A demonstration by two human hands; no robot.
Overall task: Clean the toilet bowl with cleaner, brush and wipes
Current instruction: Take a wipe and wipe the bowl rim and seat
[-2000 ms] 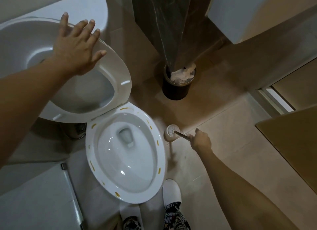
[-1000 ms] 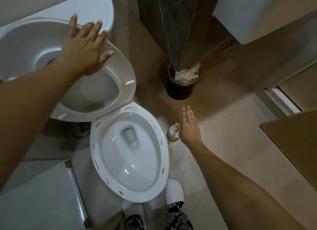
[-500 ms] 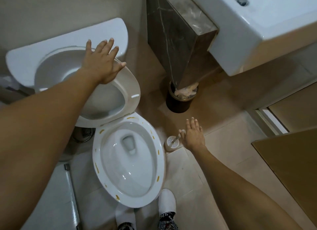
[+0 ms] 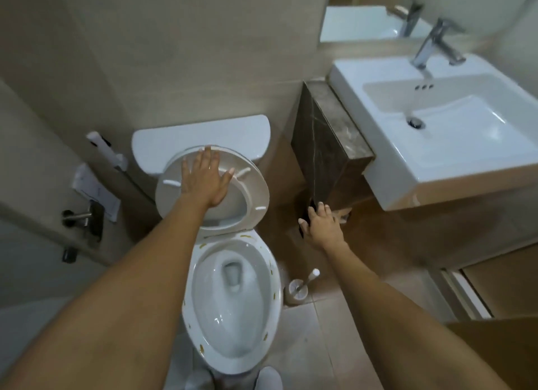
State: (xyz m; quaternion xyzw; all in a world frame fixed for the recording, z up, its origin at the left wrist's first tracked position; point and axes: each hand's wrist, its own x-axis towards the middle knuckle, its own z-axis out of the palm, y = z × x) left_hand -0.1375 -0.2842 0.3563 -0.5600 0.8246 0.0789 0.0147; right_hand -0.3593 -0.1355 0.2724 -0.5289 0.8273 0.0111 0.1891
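**Seat held up, brush standing in its holder**

The left hand [image 4: 205,180] lies flat and spread, fingers released, with the palm pressed against the raised toilet seat [image 4: 256,192]. The seat is tipped up towards the white cistern [image 4: 201,136] at the far side, though whether it touches the cistern cannot be told. Below it the toilet bowl [image 4: 233,299] is uncovered, with water in the bottom and small yellow marks dotted round its white rim.

The right hand [image 4: 323,226] is out over the brown floor [image 4: 308,346] to the right of the toilet, fingers loosely extended and grasping nothing. It hangs in front of the lower corner of a dark marble-faced pillar [image 4: 323,145], where part of a dark bin [image 4: 345,215] with pale paper in it shows past the fingers.

The toilet brush [image 4: 308,279] stands tilted in its round holder [image 4: 294,295] on the floor, just beside the right side of the bowl and nearer than the right hand, well apart from it.

Far right, a white basin [image 4: 451,133] with a chrome tap [image 4: 433,43] sits on a beige vanity. On the left wall hang a metal fitting [image 4: 84,218] and a white packet [image 4: 96,192]. Two white slippers [image 4: 267,378] show at the near edge, below the bowl.
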